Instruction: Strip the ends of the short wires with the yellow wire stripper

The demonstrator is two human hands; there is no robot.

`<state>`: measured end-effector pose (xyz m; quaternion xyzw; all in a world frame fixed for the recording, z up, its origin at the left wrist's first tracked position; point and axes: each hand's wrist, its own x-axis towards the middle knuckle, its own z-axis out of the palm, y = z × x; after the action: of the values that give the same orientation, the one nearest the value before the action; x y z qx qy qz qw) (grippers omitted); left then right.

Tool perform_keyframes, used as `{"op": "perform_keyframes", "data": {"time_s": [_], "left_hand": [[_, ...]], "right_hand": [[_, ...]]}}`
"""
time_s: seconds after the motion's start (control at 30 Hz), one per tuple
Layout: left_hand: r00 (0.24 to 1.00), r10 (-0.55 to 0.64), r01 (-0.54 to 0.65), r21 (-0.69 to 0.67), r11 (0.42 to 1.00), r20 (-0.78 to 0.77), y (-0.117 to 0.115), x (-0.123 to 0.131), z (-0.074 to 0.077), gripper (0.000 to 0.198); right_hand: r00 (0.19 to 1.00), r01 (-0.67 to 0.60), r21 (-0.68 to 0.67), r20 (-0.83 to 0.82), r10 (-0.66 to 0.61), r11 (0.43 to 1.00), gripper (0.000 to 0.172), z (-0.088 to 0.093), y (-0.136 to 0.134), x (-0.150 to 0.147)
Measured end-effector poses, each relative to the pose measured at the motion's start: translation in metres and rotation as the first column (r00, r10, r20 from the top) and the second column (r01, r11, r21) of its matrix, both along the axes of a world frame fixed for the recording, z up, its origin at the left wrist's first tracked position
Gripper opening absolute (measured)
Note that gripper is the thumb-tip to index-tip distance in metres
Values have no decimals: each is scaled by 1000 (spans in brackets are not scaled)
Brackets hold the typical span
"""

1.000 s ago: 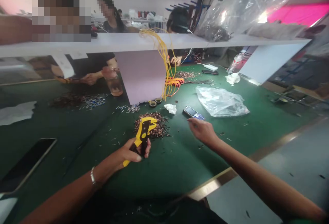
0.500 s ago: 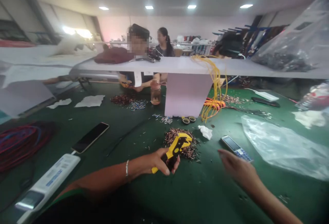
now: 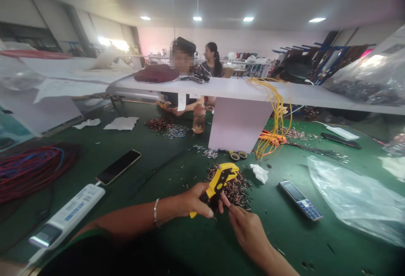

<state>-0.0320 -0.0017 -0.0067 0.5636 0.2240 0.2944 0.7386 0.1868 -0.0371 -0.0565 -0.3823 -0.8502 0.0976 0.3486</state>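
My left hand [image 3: 199,202] is closed around a yellow and black crimping tool [image 3: 219,183], whose head points up and away from me. Beyond and beside the tool lies a pile of small brown and coppery pieces [image 3: 237,189] on the green table. My right hand [image 3: 248,229] is close to the left fingertips, thumb and fingers pinched together. Whatever sits in that pinch is too small to make out. A keypad phone [image 3: 300,200] rests to the right of this hand.
A white crumpled tissue [image 3: 259,173] and tape rolls [image 3: 238,155] lie past the pile. Yellow wires [image 3: 274,115] hang from the shelf [image 3: 221,85]. At left are a smartphone [image 3: 118,166], a power strip [image 3: 68,215] and coiled red cable [image 3: 28,174]. A co-worker [image 3: 182,58] sits opposite.
My right hand has moved left from beside the keypad phone to the left hand's fingertips. The left hand keeps its hold on the crimping tool. The whole view has shifted slightly.
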Motion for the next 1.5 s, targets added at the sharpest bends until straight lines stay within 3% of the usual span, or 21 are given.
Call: {"op": "perform_keyframes", "data": {"time_s": [0.1,0.27,0.4,0.5,0.63,0.8,0.93,1.0,1.07,1.23,1.37,1.5], "left_hand": [[1000,-21,21,-47,999,-8,-3,3,2,38],[994,-73,86,-161,983,84,-7,7,5,30],[994,-57,70,-142,987,93,-7,5,10,25],[994,-73,81,-117,990,76,-6,3,7,28],[990,-116,125,-120,985,73,-5,3,0,42],[990,-141,143,-92,985,23,-6,3,4,41],[991,-127,131,-103,986,51,-5,3,6,44],[992,-119,124,-113,986,49,-5,3,4,45],[991,-123,128,-124,984,45,-5,4,2,45],[988,-150,153,-136,979,29,-7,6,-3,45],[991,-130,132,-119,984,19,-5,5,-2,46],[994,-108,108,-89,990,6,-3,2,2,35]], "right_hand": [[995,31,-78,-89,-38,996,28,1,-1,4],[979,-63,-243,-204,12,968,29,9,-6,1],[973,-96,-364,-230,11,926,31,7,-7,0],[977,-113,-377,-212,33,919,33,1,-5,2],[987,-94,-308,-156,48,947,31,-2,-1,6],[995,-98,-161,8,101,982,31,3,3,11],[986,28,97,164,-44,995,31,0,1,14],[982,73,197,156,-105,978,30,-1,-1,14],[993,63,216,87,-83,974,28,-1,-3,13],[984,-131,-101,-134,117,986,29,5,-8,3],[982,-100,-371,-185,32,923,32,6,-9,0],[983,-46,-480,-179,-47,876,33,4,-9,0]]}}
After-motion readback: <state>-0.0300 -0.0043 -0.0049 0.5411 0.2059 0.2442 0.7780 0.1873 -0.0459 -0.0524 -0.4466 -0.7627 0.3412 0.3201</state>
